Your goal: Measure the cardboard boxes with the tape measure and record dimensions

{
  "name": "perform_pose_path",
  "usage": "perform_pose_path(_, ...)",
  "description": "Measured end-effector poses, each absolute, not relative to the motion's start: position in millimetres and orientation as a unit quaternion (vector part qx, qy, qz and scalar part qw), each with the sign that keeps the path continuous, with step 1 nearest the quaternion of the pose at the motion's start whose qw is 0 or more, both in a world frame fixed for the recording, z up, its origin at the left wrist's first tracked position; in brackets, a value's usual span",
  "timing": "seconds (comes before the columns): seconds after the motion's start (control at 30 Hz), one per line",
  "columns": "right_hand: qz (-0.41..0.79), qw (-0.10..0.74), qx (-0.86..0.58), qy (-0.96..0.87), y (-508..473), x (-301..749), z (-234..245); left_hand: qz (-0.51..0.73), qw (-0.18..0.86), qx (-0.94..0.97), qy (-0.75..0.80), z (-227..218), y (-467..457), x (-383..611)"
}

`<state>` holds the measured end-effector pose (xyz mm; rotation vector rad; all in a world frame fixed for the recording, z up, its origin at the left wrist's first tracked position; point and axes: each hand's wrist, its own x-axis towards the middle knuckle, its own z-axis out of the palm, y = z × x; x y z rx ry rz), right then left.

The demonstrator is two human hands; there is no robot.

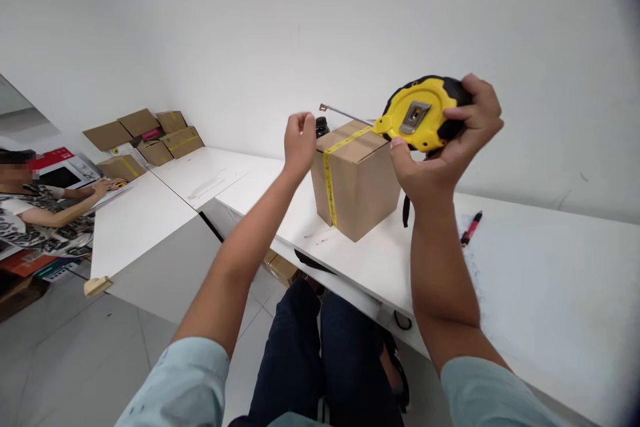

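Note:
My right hand (440,147) grips a yellow and black tape measure (415,113), raised above the right side of a closed cardboard box (355,180). A short length of steel blade (350,115) sticks out leftward from it, over the box top, ending in a metal hook. Just left of that hook is my left hand (300,143), fingers curled in, with a small gap between them. The box stands on the white table and has yellow printed tape running over its top and down the front. A black wrist strap (406,211) hangs below the tape measure.
A dark bottle-like object (321,127) is partly hidden behind the box. A red and black pen (471,229) lies on paper to the right. At far left, a person (45,207) sits by a microwave (65,170) and several cardboard boxes (180,141).

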<state>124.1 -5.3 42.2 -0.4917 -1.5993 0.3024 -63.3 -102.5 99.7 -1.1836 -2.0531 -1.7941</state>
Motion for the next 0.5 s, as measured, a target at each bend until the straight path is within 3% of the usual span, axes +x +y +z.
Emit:
perform_pose_path(0.23, 0.143, 0.610, -0.208, -0.751, 11, 117, 35, -0.325, -0.034, -0.394, -0.859, 118, -35, -85)
perform_pose_path(0.37, 0.123, 0.602, -0.212, -0.760, 9, 119, 35, -0.265, -0.032, -0.398, -0.878, 115, -26, -81)
perform_pose_path(0.5, 0.128, 0.645, -0.212, -0.723, -2, 115, 36, -0.261, -0.034, -0.397, -0.879, 114, -28, -81)
